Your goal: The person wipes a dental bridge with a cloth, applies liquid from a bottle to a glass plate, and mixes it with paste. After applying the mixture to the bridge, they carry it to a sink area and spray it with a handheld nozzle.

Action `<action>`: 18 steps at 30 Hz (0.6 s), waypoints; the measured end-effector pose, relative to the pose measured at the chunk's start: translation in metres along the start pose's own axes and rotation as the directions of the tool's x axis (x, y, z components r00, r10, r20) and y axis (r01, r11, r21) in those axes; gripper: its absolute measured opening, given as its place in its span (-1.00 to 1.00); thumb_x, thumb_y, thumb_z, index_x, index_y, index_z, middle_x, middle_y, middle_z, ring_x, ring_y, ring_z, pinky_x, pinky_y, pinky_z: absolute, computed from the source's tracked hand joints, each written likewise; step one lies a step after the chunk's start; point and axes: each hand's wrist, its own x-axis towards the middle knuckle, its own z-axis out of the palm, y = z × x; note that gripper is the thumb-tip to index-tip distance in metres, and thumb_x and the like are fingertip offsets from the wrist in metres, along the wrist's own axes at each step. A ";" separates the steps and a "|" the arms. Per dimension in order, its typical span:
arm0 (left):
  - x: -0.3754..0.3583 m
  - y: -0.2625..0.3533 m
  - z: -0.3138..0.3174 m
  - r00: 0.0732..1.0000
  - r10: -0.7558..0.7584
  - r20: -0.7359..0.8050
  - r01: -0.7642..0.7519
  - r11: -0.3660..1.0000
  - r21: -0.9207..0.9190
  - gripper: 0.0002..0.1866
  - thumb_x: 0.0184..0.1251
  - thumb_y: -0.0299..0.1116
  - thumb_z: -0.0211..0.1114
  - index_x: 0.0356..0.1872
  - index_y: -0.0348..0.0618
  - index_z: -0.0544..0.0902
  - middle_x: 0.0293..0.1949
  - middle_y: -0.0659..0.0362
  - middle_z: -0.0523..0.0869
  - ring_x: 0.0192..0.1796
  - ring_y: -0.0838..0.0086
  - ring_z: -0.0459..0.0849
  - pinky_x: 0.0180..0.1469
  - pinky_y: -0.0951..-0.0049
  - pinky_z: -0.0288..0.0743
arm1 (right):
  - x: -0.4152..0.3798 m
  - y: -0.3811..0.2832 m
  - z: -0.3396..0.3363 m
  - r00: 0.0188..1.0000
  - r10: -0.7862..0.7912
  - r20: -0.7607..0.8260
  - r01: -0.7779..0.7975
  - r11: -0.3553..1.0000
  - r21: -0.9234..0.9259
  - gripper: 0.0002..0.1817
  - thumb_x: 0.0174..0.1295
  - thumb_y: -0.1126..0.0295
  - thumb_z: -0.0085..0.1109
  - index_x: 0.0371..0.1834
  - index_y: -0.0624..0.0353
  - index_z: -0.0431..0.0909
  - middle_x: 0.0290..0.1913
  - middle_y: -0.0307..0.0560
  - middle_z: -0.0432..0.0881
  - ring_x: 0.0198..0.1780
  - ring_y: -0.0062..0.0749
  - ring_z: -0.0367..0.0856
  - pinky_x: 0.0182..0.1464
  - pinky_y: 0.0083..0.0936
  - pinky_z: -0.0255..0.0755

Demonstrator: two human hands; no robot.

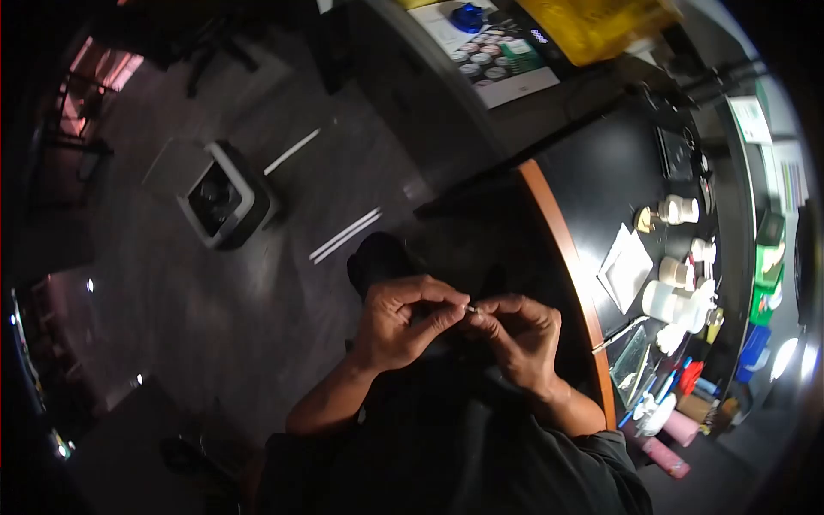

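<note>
Head camera looks down at two bare hands meeting over the person's lap, above dark clothing. Left hand [403,322] and right hand [519,339] face each other, fingertips touching. Each hand's grip is closed to a fine pinch, thumb against forefinger, on a tiny pale object [471,309] held between them; it is too small to identify. Just right of the grip runs the orange edge of a black tabletop [601,172]. On it, farther right, lie a white folded cloth [627,266], small white jars [678,210] and a clutter of coloured tools [678,386]. Well left of the grip, a square grey bin [225,197] stands on the dark floor.
</note>
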 end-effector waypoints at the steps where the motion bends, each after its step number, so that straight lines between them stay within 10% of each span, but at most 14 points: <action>1: 0.001 0.009 -0.006 1.000 0.009 -0.030 -0.009 1.000 -0.010 -0.87 0.44 -0.56 0.52 -0.06 -0.28 0.85 -0.18 0.12 0.88 -0.15 0.55 0.85 -0.12 0.62 0.70 | 0.009 -0.015 0.009 0.999 -0.016 0.042 0.016 1.000 -0.001 -0.89 0.35 0.56 0.53 -0.12 0.31 0.81 -0.19 -0.07 0.88 -0.16 -0.52 0.82 -0.03 -0.55 0.72; 9: -0.032 0.166 -0.048 0.880 -0.180 -0.440 0.129 0.981 -0.144 -0.86 0.44 -0.60 0.50 -0.04 -0.34 0.83 -0.21 0.13 0.87 -0.18 0.55 0.81 -0.10 0.54 0.66 | 0.026 -0.171 0.120 0.891 0.340 0.300 -0.297 0.938 -0.180 -0.78 0.49 0.57 0.35 0.12 0.46 0.73 -0.11 0.11 0.88 -0.09 -0.39 0.87 0.03 -0.48 0.77; 18: -0.140 0.325 -0.133 0.648 -0.077 -0.758 0.033 0.997 -0.073 -0.84 0.47 -0.56 0.49 0.00 -0.36 0.82 -0.17 0.08 0.89 -0.11 0.51 0.86 -0.03 0.49 0.70 | 0.004 -0.253 0.306 0.652 0.299 0.697 -0.208 0.954 -0.215 -0.77 0.50 0.55 0.34 0.12 0.44 0.73 -0.12 0.11 0.87 -0.10 -0.36 0.86 -0.01 -0.47 0.77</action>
